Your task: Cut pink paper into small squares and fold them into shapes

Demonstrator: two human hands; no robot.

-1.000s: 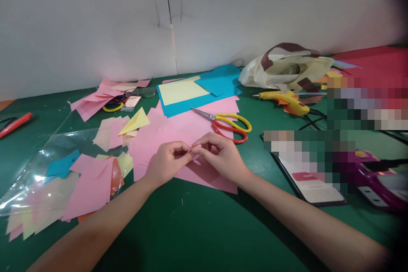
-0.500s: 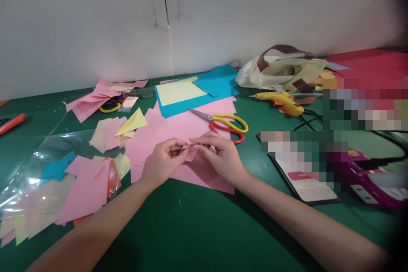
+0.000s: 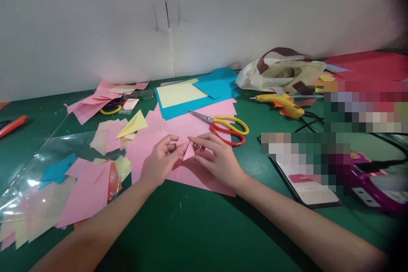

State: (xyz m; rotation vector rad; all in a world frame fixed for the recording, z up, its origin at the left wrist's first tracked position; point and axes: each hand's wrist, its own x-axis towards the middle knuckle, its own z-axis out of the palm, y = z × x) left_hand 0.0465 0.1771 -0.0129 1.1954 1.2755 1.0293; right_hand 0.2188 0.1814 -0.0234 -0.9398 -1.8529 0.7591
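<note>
A small folded piece of pink paper (image 3: 189, 150) with a pointed flap is held up over larger pink sheets (image 3: 204, 174). My left hand (image 3: 162, 155) pinches it between thumb and fingers. At its upper right edge, my right hand (image 3: 219, 157) touches it with the index fingertip, while the right thumb stands apart below. Just behind my right hand lie scissors (image 3: 210, 120) with one yellow and one red handle, their blades pointing left. Part of the folded paper is hidden by my left fingers.
Left are a clear plastic bag (image 3: 73, 140) with paper pieces and a folded yellow paper (image 3: 134, 124). Blue sheets (image 3: 219, 83) lie at the back. Rightward are a cloth bag (image 3: 251, 76), a yellow glue gun (image 3: 280, 103), a phone (image 3: 315, 193) and a purple power strip (image 3: 372, 193).
The folded pink paper has turned so that a pointed flap now shows between my hands. My right thumb has moved off it and down. The camera view has shifted slightly.
</note>
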